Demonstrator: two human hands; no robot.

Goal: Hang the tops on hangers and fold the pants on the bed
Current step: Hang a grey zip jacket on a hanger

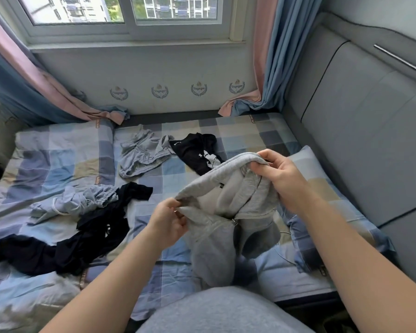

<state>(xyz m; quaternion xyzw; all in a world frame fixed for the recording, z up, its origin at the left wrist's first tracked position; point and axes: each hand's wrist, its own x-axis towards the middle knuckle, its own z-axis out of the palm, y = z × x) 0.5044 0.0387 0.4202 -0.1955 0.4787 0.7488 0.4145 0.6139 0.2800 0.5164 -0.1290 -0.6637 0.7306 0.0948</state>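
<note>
Left hand (169, 221) low, right hand (280, 180) high, on hoodie (211, 255)

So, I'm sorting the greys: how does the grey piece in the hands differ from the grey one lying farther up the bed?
The held grey garment hangs lifted, gripped by the left hand and right hand; the far grey garment lies crumpled on the bed, untouched. The held one shows a zip, the far one cords. Both are light grey.
</note>
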